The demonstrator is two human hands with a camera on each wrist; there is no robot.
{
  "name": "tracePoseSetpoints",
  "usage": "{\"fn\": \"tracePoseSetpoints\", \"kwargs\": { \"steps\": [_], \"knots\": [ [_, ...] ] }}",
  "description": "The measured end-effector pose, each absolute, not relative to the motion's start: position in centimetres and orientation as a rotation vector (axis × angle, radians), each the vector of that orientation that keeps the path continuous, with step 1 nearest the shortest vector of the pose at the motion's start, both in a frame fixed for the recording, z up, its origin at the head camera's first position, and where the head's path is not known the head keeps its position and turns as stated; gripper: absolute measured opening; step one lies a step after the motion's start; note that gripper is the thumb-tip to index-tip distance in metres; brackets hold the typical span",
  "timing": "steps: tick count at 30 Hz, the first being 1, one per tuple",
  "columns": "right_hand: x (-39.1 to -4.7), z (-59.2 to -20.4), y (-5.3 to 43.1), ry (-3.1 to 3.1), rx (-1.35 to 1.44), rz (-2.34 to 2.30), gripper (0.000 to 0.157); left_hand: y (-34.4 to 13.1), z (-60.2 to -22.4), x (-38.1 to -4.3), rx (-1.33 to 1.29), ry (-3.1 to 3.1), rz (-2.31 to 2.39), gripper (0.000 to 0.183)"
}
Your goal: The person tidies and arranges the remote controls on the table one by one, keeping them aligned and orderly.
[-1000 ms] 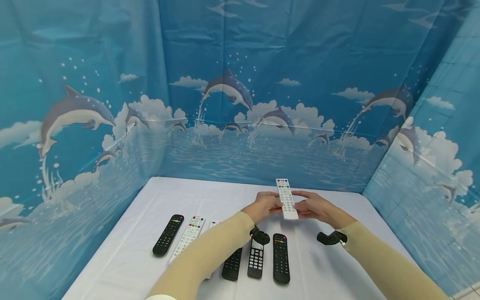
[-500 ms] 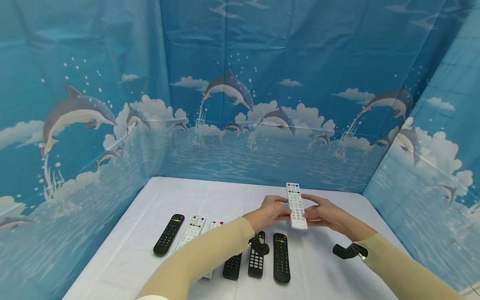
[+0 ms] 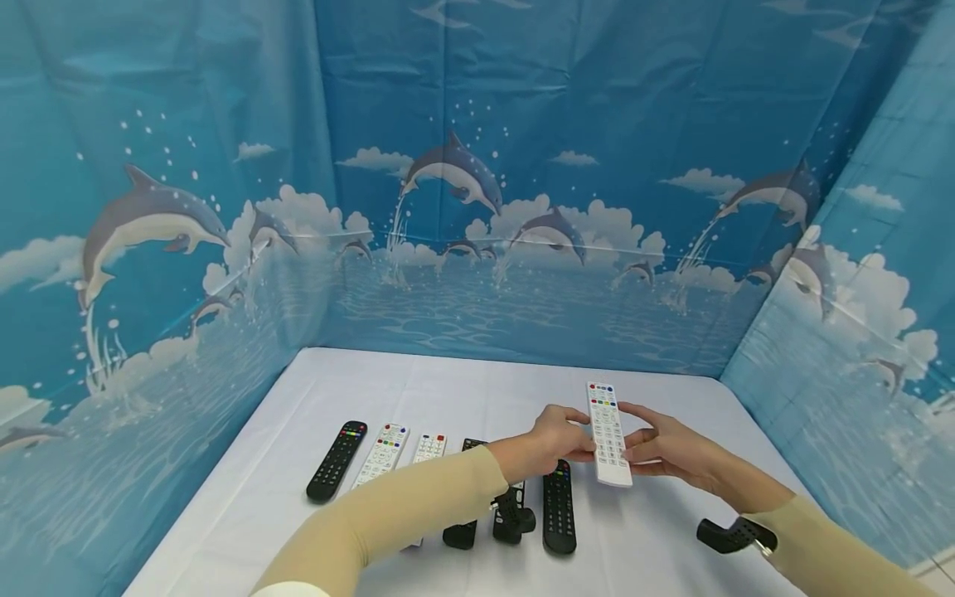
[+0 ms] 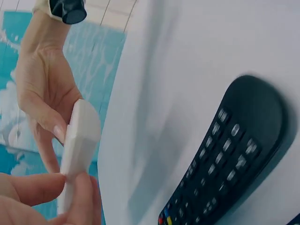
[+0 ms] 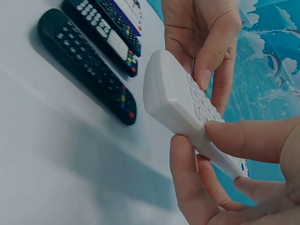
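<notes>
Above the table, both hands hold a white remote control [image 3: 608, 435], its button face up and its coloured keys at the far end. My left hand [image 3: 558, 435] pinches its left edge between thumb and fingers. On the opposite edge, my right hand [image 3: 675, 448] grips it, the thumb [image 5: 248, 140] on top and fingers underneath. Seen from the right wrist, the white remote's blunt near end [image 5: 161, 89] points toward the camera. A black remote [image 3: 559, 510] lies on the table just below, also large in the left wrist view.
To the left, more remotes lie in a row on the white-covered table [image 3: 448, 385]: a black one [image 3: 337, 462], two white ones [image 3: 382, 454] [image 3: 429, 448] and two black ones partly behind the left arm. A blue dolphin-print curtain [image 3: 522, 315] encloses the back and sides.
Both hands have carried the white remote rightward and nearer to the body. The row of remotes on the table has stayed in place, and the left sleeve now covers different parts of it.
</notes>
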State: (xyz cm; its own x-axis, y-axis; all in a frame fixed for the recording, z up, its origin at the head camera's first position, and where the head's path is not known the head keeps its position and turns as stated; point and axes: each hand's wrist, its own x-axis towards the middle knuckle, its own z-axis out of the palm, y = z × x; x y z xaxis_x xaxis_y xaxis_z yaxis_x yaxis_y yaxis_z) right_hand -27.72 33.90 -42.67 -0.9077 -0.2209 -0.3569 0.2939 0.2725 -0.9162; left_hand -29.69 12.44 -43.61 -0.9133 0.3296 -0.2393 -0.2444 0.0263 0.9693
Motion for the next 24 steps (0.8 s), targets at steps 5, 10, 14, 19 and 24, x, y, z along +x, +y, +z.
{"fn": "tracePoseSetpoints", "kwargs": {
  "steps": [5, 10, 14, 19, 24],
  "knots": [
    [-25.8, -43.7, 34.2, 2.075, 0.054, -1.674, 0.101, 12.4, -43.6, -27.8, 0.092, 1.905, 1.854, 0.039],
    [-24.4, -44.3, 34.5, 1.989, 0.033, -1.706, 0.1, 12.4, -43.8, -26.5, 0.099, 1.854, 1.807, 0.04],
    [-23.5, -45.0, 34.6, 1.953, 0.038, -1.719, 0.099, 12.5, -44.2, -25.6, 0.126, 1.866, 1.76, 0.031],
    [-22.6, -46.0, 34.7, 1.85, 0.047, -1.761, 0.098, 12.4, -44.9, -24.3, 0.155, 1.873, 1.694, 0.02],
    [-22.0, -46.8, 34.8, 1.78, 0.036, -1.783, 0.096, 12.2, -45.3, -23.6, 0.137, 1.869, 1.663, 0.017]
  ]
}}
